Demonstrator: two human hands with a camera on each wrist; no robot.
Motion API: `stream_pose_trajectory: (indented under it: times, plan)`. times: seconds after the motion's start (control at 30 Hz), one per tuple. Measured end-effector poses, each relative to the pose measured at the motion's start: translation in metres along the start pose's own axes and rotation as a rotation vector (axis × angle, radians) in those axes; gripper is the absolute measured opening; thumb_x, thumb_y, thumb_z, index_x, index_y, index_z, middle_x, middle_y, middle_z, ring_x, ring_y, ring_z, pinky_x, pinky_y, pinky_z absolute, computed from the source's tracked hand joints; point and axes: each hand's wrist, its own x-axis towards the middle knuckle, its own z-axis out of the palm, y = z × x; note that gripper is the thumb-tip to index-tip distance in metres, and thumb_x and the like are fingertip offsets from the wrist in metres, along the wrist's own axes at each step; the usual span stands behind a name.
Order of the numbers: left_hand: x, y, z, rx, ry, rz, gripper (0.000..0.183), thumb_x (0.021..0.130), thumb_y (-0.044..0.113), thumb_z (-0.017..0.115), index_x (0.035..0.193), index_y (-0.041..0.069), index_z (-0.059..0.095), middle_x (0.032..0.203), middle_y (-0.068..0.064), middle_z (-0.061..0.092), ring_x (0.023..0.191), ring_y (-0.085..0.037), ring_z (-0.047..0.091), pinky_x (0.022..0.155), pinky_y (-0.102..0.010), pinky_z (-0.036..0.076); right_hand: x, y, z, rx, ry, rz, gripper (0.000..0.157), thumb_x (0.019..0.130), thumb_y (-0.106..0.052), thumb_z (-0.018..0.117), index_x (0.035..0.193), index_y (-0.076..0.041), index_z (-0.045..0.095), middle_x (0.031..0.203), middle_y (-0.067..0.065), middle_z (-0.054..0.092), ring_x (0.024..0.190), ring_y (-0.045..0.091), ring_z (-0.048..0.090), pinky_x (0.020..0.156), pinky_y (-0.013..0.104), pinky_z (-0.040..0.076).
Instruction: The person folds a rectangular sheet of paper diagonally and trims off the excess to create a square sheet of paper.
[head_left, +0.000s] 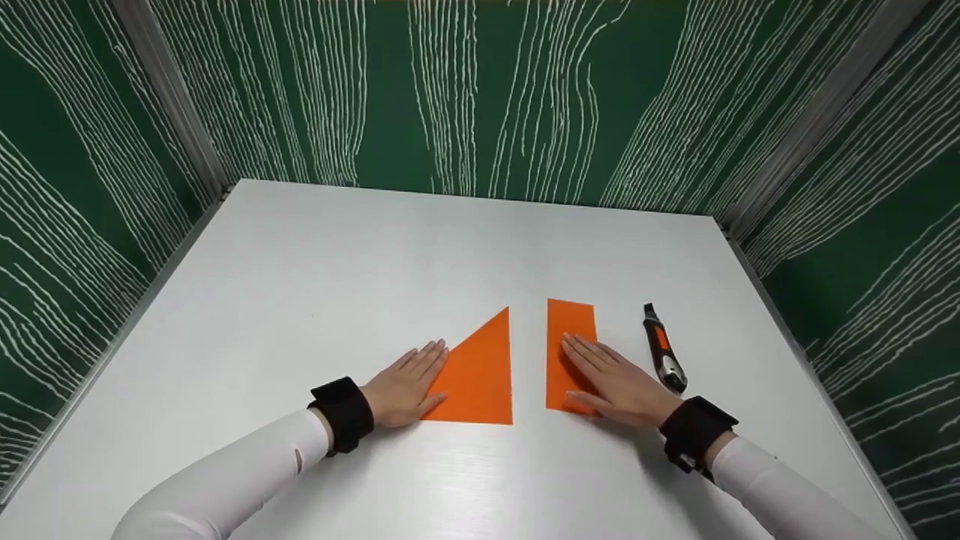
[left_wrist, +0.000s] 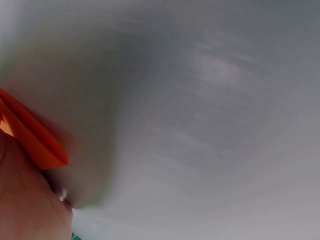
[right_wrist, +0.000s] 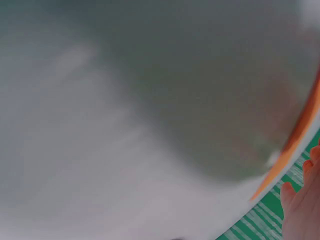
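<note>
Two orange paper pieces lie apart on the white table, with a narrow strip of tabletop between them. The left piece (head_left: 480,382) has a slanted upper left edge and a straight right edge. My left hand (head_left: 409,386) rests on its left side, fingers straight. In the left wrist view, a corner of orange paper (left_wrist: 37,140) looks layered beside that hand. The right piece (head_left: 566,319) is a narrow upright strip. My right hand (head_left: 619,382) lies flat over its lower right part, hiding it. Just beyond this hand lies a black, orange and silver utility knife (head_left: 661,349).
The white table (head_left: 360,255) has metal rails along its sides. Behind and beside it stand green panels (head_left: 510,97) with wavy white lines. A black band (head_left: 345,415) sits on the left wrist and another black band (head_left: 697,433) on the right.
</note>
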Motion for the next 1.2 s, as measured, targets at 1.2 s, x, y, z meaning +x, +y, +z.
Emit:
stream_pose_trajectory:
  times: [1.2]
  plan:
    - [0.021,0.012,-0.026,-0.095,0.142,-0.087,0.05,0.107,0.029,0.054,0.142,-0.006,0.056,0.141,-0.022,0.053,0.131,-0.039,0.051,0.112,-0.05,0.045,0.07,-0.091,0.017,0.007,-0.154,-0.136,0.082,0.106,-0.054,0.045,0.164,-0.002,0.018,0.174,0.018,0.012,0.16,0.035,0.021,0.126,0.051,0.031]
